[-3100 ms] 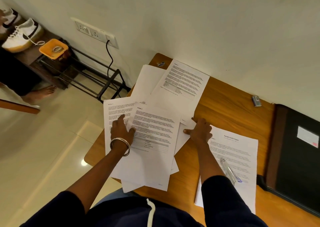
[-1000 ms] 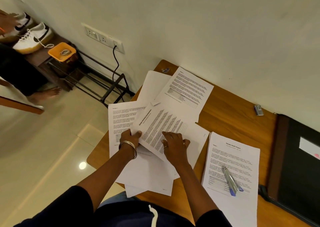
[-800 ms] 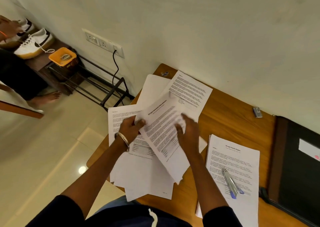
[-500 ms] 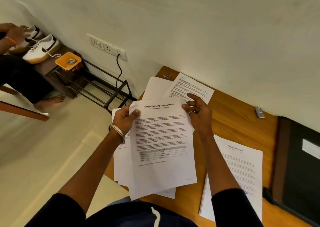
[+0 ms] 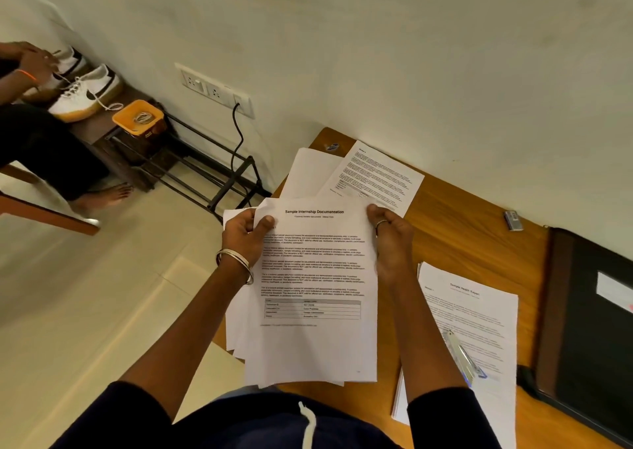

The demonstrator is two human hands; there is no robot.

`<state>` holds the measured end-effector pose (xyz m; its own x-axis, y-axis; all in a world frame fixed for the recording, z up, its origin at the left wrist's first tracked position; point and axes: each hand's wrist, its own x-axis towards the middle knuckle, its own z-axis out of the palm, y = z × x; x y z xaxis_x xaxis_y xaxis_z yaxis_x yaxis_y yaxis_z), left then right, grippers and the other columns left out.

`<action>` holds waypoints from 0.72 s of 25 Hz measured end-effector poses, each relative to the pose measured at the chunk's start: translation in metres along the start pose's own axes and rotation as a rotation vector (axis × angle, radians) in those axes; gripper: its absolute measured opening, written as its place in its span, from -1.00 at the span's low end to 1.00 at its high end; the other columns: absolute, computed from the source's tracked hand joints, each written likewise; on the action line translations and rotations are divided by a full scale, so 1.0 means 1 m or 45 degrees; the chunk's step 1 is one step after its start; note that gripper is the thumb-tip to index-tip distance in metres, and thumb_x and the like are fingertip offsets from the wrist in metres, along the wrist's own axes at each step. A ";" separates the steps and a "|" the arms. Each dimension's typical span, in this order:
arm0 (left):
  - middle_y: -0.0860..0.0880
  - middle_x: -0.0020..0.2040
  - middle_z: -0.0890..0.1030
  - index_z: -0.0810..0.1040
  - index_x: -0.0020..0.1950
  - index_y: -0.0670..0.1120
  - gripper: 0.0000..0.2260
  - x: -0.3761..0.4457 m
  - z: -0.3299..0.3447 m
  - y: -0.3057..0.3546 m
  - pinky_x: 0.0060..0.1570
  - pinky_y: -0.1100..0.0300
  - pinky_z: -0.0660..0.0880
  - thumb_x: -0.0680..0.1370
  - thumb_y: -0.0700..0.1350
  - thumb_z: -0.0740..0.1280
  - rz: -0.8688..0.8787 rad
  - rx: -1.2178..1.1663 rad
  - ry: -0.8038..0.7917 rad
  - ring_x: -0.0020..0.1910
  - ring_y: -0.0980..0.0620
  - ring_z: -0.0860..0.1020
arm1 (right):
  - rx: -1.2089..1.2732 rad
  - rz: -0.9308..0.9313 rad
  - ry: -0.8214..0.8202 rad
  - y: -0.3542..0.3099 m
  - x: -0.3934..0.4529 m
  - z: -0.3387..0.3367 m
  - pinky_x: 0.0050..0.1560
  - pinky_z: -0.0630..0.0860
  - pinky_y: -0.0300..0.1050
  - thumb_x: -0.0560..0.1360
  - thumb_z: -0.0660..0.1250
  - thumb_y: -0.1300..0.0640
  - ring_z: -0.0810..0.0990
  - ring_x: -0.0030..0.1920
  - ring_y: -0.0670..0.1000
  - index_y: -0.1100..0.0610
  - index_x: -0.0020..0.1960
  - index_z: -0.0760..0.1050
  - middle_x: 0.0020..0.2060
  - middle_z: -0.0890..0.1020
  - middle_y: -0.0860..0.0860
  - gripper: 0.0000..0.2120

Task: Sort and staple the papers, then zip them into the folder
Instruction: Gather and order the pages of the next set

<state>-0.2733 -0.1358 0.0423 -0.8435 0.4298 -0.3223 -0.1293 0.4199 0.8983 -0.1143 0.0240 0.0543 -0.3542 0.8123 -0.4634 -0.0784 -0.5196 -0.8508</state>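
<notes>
I hold a stack of printed pages (image 5: 315, 284) up above the wooden table (image 5: 462, 215); the top sheet reads "Sample Internship Documentation". My left hand (image 5: 245, 234) grips its upper left corner, thumb on the front. My right hand (image 5: 390, 232) grips the upper right edge. Two more sheets (image 5: 376, 176) lie at the table's far corner. A second pile headed "Sample Health Report" (image 5: 474, 315) lies to the right with a silver and blue stapler (image 5: 462, 356) on it. The dark zip folder (image 5: 596, 328) lies shut at the right edge.
A small metal staple box (image 5: 513, 220) sits by the wall. Left of the table stand a black metal rack (image 5: 212, 174), an orange tub (image 5: 138, 117) and white sneakers (image 5: 85, 93). Another person's hands (image 5: 30, 64) touch the shoes.
Both hands gathered the loose sheets from the table's left side and lifted them upright as one stack. Since half a second ago the stack has barely moved.
</notes>
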 end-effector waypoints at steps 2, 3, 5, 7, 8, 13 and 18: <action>-0.04 -0.06 0.64 0.55 0.13 -0.10 -0.77 0.000 0.001 -0.002 -0.07 0.03 0.58 0.53 -0.04 0.33 -0.012 0.007 0.008 -0.13 -0.05 0.61 | 0.251 0.197 -0.079 -0.005 -0.004 0.000 0.06 0.58 0.19 0.48 0.38 0.26 0.64 0.08 0.16 0.11 0.17 0.57 0.09 0.66 0.10 -0.73; -0.04 -0.05 0.64 0.56 0.13 -0.10 -0.77 0.000 0.001 -0.004 -0.06 0.03 0.57 0.52 -0.04 0.33 -0.017 0.007 0.011 -0.12 -0.05 0.61 | 0.245 0.212 -0.095 -0.007 -0.005 -0.001 0.02 0.60 0.17 0.48 0.38 0.26 0.65 0.07 0.16 0.10 0.20 0.55 0.08 0.66 0.11 -0.70; -0.03 -0.06 0.63 0.56 0.13 -0.10 -0.78 -0.001 0.000 -0.005 -0.04 0.04 0.57 0.52 -0.06 0.33 -0.032 0.010 0.010 -0.12 -0.04 0.60 | 0.119 0.132 -0.149 -0.012 -0.009 0.002 -0.01 0.62 0.11 0.48 0.39 0.27 0.67 0.04 0.13 0.08 0.11 0.60 0.07 0.67 0.08 -0.77; -0.03 -0.04 0.63 0.56 0.14 -0.11 -0.77 -0.002 0.002 -0.005 -0.04 0.05 0.55 0.52 -0.07 0.34 -0.040 0.022 -0.010 -0.11 -0.05 0.60 | 0.030 0.043 -0.171 -0.018 -0.010 0.007 -0.01 0.62 0.08 0.46 0.41 0.28 0.68 0.01 0.09 0.04 -0.09 0.66 0.06 0.68 0.06 -0.84; -0.03 -0.04 0.63 0.56 0.13 -0.11 -0.77 -0.003 0.002 -0.006 -0.04 0.05 0.55 0.52 -0.07 0.34 -0.041 0.027 -0.022 -0.10 -0.05 0.60 | 0.019 0.020 -0.155 -0.021 -0.011 0.010 -0.04 0.63 0.03 0.46 0.41 0.28 0.69 -0.01 0.04 0.02 -0.12 0.66 0.05 0.68 0.04 -0.83; -0.05 -0.03 0.64 0.59 0.07 -0.12 -0.80 -0.004 0.000 -0.014 -0.05 0.05 0.54 0.50 -0.07 0.36 -0.105 0.020 0.002 -0.10 -0.08 0.60 | -0.052 0.067 -0.192 -0.015 -0.008 0.009 0.00 0.61 0.03 0.47 0.41 0.24 0.67 0.00 0.03 -0.04 -0.02 0.61 0.09 0.67 0.02 -0.81; -0.07 -0.04 0.65 0.61 0.06 -0.11 -0.80 -0.001 -0.007 -0.019 -0.09 0.05 0.54 0.50 -0.06 0.37 -0.158 -0.009 0.068 -0.17 -0.07 0.58 | -0.094 0.262 -0.123 -0.012 -0.008 0.000 0.12 0.56 0.16 0.41 0.48 0.17 0.65 0.03 0.14 0.03 -0.08 0.62 -0.05 0.71 0.05 -0.88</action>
<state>-0.2743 -0.1499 0.0275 -0.8472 0.3318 -0.4149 -0.2380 0.4612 0.8548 -0.1107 0.0233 0.0681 -0.4431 0.6607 -0.6059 0.0714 -0.6478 -0.7585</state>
